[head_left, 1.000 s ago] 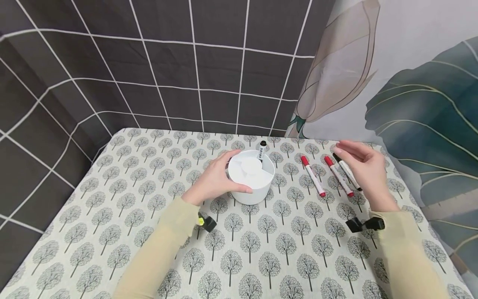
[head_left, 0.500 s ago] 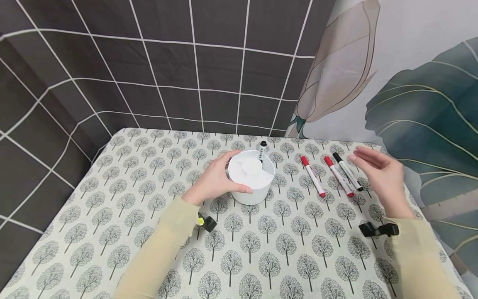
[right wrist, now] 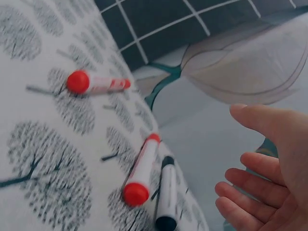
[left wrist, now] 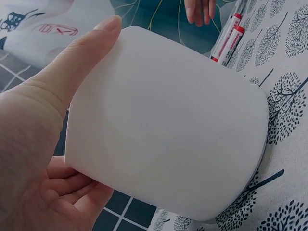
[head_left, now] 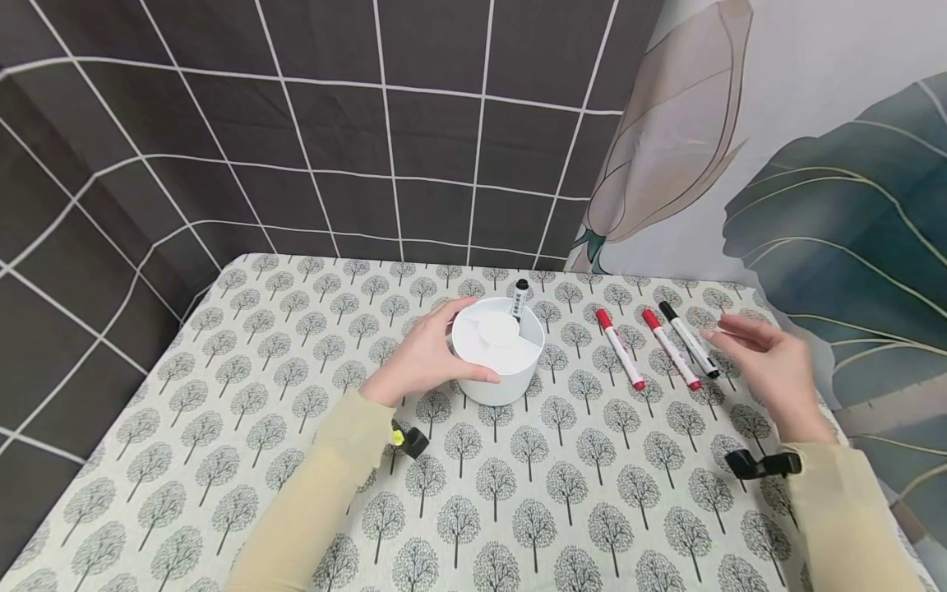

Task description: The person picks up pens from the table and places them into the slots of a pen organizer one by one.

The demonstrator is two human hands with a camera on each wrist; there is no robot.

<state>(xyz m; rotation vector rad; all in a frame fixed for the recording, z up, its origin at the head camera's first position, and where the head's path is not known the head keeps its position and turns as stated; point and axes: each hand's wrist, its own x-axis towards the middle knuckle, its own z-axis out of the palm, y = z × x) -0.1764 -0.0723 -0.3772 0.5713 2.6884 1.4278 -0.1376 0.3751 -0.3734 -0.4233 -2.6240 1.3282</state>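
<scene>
My left hand (head_left: 429, 352) grips a white round pen holder (head_left: 497, 386) by its side, thumb in front and fingers behind. In the left wrist view the white wall of the holder (left wrist: 168, 125) fills most of the picture. A black-capped marker (head_left: 519, 301) stands in one of its compartments, leaning slightly. My right hand (head_left: 773, 370) hovers with nothing in it, its fingers loosely bent, just right of a black marker (head_left: 688, 339). Beside that one lie a red marker (head_left: 672, 349) and, farther left, another red marker (head_left: 620, 349). The right wrist view shows the right hand (right wrist: 269, 178) apart from all three.
A tablecloth (head_left: 414, 526) printed with trees covers the table. Behind it hangs a dark cloth (head_left: 311, 123) with a white grid, and a floral curtain (head_left: 814, 205) is at the right. Each wrist wears a black camera strap (head_left: 762, 465).
My right hand has moved right and toward me, away from above the black marker, which is now fully seen. The left hand and the pen holder have stayed put.
</scene>
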